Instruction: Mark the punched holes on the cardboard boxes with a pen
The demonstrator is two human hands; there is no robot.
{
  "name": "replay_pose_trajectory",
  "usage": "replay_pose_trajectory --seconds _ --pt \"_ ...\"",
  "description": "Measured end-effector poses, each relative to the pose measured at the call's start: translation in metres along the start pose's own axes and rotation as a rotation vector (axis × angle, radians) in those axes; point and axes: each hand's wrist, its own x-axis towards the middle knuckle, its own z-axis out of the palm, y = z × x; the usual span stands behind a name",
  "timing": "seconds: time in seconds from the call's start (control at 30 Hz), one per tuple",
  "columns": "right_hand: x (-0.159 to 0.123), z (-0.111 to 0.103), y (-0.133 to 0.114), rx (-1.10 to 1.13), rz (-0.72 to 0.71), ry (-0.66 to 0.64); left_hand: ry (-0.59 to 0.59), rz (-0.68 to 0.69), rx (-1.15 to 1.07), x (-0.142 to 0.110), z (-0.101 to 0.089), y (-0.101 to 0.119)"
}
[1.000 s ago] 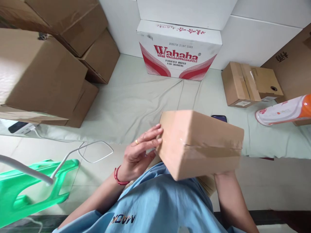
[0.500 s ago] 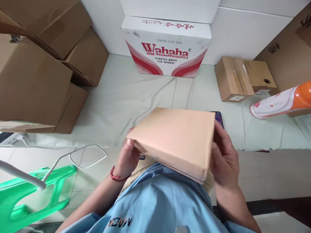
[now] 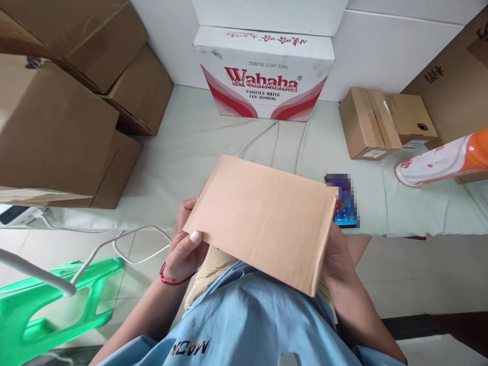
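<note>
A flat tan cardboard box [image 3: 263, 218] is held tilted over my lap, its broad plain face turned up toward me. My left hand [image 3: 188, 249] grips its near left corner, thumb on top and fingers beneath. At the right edge my right hand [image 3: 337, 251] holds the box from the side; most of its fingers are hidden behind it. Just beyond that hand a phone [image 3: 346, 208] with a lit, pixelated screen lies on the table cloth.
A white and red Wahaha water carton [image 3: 263, 76] stands against the back wall. Brown cartons [image 3: 57, 127] are stacked left; small boxes [image 3: 369, 124] and a white-orange bottle [image 3: 434, 160] sit right. A white cable [image 3: 95, 246] hangs by a green plastic stool [image 3: 87, 300].
The box has turned so its broad face shows more and its front side no longer does. My left hand has shifted left and slightly down. More of the phone is visible.
</note>
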Motion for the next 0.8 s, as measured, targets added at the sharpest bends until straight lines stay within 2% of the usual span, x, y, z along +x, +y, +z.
replay_pose_trajectory --seconds 0.07,0.13,0.3,0.4,0.5,0.63,0.8 --pt "-0.002 -0.003 -0.004 0.049 0.049 -0.072 -0.073 -0.018 0.048 -0.003 -0.003 -0.004" --pt "-0.002 -0.008 -0.006 0.08 0.04 -0.078 -0.17 -0.037 0.138 -0.004 -0.007 -0.009" --pt "-0.002 -0.024 -0.005 0.005 -0.163 0.113 -0.375 -0.099 0.369 0.004 -0.01 -0.02" --pt "-0.004 -0.03 -0.004 -0.046 -0.24 0.095 -0.403 -0.126 0.367 0.009 -0.007 -0.026" --pt "-0.006 -0.031 -0.005 -0.097 -0.253 -0.036 -0.372 -0.125 0.28 0.012 -0.007 -0.029" --pt "-0.003 -0.024 -0.003 -0.187 -0.3 -0.216 -0.23 -0.096 0.177 0.017 -0.01 -0.029" --pt "0.009 -0.005 0.012 -0.402 -0.452 -0.277 -0.05 0.013 0.083 0.034 -0.015 -0.024"
